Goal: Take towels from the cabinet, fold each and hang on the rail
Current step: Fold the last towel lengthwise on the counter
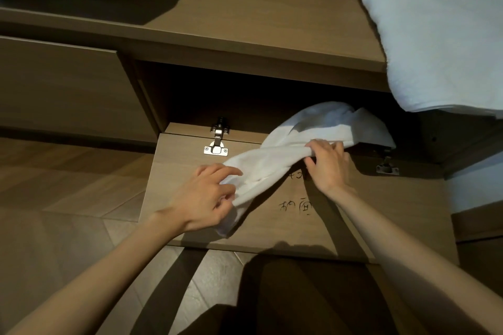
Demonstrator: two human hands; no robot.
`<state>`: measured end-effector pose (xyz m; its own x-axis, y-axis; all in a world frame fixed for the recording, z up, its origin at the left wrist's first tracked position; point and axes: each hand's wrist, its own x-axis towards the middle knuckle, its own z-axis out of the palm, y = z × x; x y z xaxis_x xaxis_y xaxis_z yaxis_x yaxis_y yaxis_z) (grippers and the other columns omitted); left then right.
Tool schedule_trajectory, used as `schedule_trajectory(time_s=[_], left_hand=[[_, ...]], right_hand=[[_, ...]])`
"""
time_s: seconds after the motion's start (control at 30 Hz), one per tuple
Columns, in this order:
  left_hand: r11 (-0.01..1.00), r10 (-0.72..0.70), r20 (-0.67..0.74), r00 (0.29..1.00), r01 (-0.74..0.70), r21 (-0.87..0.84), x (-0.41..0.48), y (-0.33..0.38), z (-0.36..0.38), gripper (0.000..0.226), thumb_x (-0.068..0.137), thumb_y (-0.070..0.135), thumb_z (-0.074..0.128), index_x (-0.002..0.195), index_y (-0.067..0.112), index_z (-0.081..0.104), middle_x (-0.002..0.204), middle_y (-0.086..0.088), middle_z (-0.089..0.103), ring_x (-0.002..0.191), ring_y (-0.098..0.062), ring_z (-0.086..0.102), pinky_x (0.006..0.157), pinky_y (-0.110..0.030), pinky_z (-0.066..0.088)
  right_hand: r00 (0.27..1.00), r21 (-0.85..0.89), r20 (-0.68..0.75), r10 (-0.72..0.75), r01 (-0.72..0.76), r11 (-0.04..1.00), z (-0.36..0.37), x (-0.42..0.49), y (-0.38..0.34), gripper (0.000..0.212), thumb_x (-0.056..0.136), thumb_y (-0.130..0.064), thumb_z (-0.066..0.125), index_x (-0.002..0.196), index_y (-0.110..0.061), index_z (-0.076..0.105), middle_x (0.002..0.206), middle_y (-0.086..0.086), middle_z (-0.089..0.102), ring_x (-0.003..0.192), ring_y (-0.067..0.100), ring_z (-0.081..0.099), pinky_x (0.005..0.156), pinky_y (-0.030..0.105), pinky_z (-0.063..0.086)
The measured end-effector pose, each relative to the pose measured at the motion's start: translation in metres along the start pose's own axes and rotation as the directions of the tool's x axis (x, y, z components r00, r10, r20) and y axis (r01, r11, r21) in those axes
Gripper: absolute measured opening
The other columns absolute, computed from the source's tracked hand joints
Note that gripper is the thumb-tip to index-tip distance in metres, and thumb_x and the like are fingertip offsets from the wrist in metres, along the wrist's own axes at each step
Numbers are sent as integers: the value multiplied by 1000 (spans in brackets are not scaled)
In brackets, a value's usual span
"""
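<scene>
Cabinet (179, 177) — left hand (202, 198), right hand (330, 164) around towel (272, 162)

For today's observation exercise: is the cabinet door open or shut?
Open. The door hangs folded down, its hinge exposed, and the white towel trails out of the dark compartment over it.

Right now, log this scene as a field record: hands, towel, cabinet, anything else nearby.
left hand: grips the near end of the white towel
right hand: grips the towel's middle
white towel: bunched, unfolded, far end inside the cabinet
cabinet door: hinged down, open, handwriting on it
metal hinge: at the door's back edge
white linen: on the shelf above, right side
rail: not in view
</scene>
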<state>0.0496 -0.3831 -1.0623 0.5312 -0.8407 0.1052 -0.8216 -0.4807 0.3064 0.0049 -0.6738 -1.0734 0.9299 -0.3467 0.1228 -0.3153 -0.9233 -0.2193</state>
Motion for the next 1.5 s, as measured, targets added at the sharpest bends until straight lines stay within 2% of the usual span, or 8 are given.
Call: schedule_trajectory(time_s=[0.1, 0.23, 0.37, 0.6, 0.87, 1.03, 1.33, 1.5], left_hand=[[961, -231, 19, 973, 231, -152, 4, -3, 12, 50, 85, 56, 29, 116, 27, 55, 149, 5, 34, 131, -17, 36, 104, -46, 38], [889, -357, 102, 929, 371, -269, 29, 5, 34, 84, 81, 53, 60, 149, 23, 21, 155, -4, 21, 138, -25, 27, 109, -45, 33], [895, -373, 239, 896, 416, -161, 40, 14, 62, 72, 81, 26, 63, 145, 17, 30, 145, -8, 32, 127, -30, 35, 102, -37, 36], [810, -406, 269, 873, 480, -336, 34, 20, 83, 55, 84, 8, 54, 137, 13, 44, 117, -13, 42, 106, -33, 49, 94, -38, 43], [601, -419, 503, 756, 646, -471, 45, 14, 74, 73, 77, 26, 71, 141, 23, 34, 119, -5, 31, 115, -23, 43, 101, -23, 34], [559, -321, 573, 754, 639, -528, 52, 17, 11, 65, 71, 48, 80, 125, 25, 53, 117, 5, 59, 107, -15, 56, 80, -22, 45], [632, -464, 331, 821, 569, -525, 60, 59, -196, 9, 90, 29, 64, 82, 25, 64, 71, 9, 60, 64, -4, 54, 56, -16, 38], [680, -456, 280, 845, 534, -503, 69, 85, -347, 30, 85, 42, 64, 90, 13, 69, 81, -1, 70, 76, -13, 64, 69, -36, 48]], right_hand=[[996, 181, -25, -84, 87, 980, -7, -7, -5, 10, 89, -16, 61, 97, -21, 59, 93, -2, 65, 88, 19, 58, 73, 34, 47], [958, 303, 150, -243, 190, 934, -25, -31, -16, 8, 88, -20, 63, 93, -26, 61, 86, -12, 62, 76, 6, 57, 65, 32, 51], [883, 329, 378, -279, 154, 932, -24, -49, -19, 30, 90, -16, 58, 114, -34, 59, 96, -19, 62, 71, 2, 57, 60, 23, 49], [958, 120, 276, -80, 49, 992, 9, -44, -3, 44, 90, -18, 65, 132, -23, 52, 148, 2, 26, 106, 21, 55, 85, 28, 48], [980, 134, 196, -23, -3, 991, 8, -37, -17, 21, 100, -27, 47, 115, -19, 59, 110, 1, 62, 105, 21, 49, 85, 35, 40], [989, 192, 149, 4, -32, 981, -55, -22, -47, 22, 103, -24, 38, 114, -11, 52, 101, 2, 51, 99, 19, 46, 77, 28, 34], [951, 415, 305, 55, -184, 891, -235, 11, -102, 20, 101, -17, 43, 118, -8, 48, 103, 6, 54, 95, 21, 55, 81, 34, 47], [941, 464, 333, -57, -111, 879, -376, 29, -132, 22, 95, -33, 56, 107, -18, 46, 96, 5, 57, 88, 24, 54, 78, 37, 43]])
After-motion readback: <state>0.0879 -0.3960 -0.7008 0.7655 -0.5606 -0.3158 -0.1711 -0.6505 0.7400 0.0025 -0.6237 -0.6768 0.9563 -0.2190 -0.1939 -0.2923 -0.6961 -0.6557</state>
